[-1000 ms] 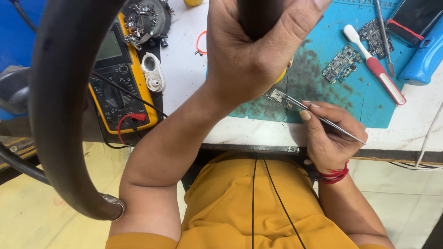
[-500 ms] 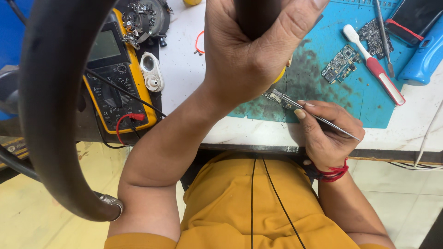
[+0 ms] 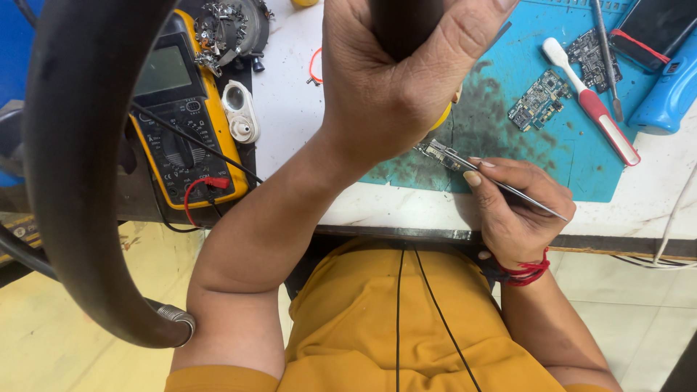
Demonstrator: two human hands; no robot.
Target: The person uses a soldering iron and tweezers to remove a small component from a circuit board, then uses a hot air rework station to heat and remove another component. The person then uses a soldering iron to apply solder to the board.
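The right hand (image 3: pixel 519 207) pinches one pair of metal tweezers (image 3: pixel 508 187) between thumb and fingers, tips on a small metal part (image 3: pixel 434 151) lying at the near edge of the teal mat (image 3: pixel 508 138). Just above it, the left hand (image 3: pixel 396 72) is wrapped tight round a dark handle (image 3: pixel 403 25). Beyond the right fingers lie two bare circuit boards (image 3: pixel 539 99), one red-and-white brush (image 3: pixel 592 101) and one blue case (image 3: pixel 671 83). Left of the left wrist sit one white oval gadget (image 3: pixel 239 110) and one yellow multimeter (image 3: pixel 181 120).
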